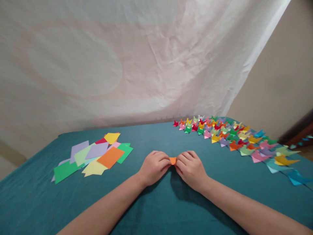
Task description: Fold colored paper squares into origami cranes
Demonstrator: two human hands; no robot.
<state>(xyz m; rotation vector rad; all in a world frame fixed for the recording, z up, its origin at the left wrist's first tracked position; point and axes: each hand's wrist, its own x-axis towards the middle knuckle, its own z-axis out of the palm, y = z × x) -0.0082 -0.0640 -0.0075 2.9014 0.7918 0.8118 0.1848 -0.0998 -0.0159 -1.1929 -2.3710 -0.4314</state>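
A small piece of orange paper [173,160] sits between my two hands near the middle of the table. Its left end is pinched by the fingers of my left hand [156,165], and my right hand [192,168] grips the other end. Only a short folded-looking strip shows; the rest is covered by my fingers. To the right stand rows of small folded paper birds [234,146] in many colours. On the left lies a loose, overlapping pile of coloured paper sheets [111,157], with an orange one on top at its right side.
A teal cloth [151,209] covers the table. Behind its far edge hangs a pale, wrinkled sheet [137,65] with faint pink shapes. A beige wall [281,78] rises at the right, with a dark brown object [302,130] low beside it.
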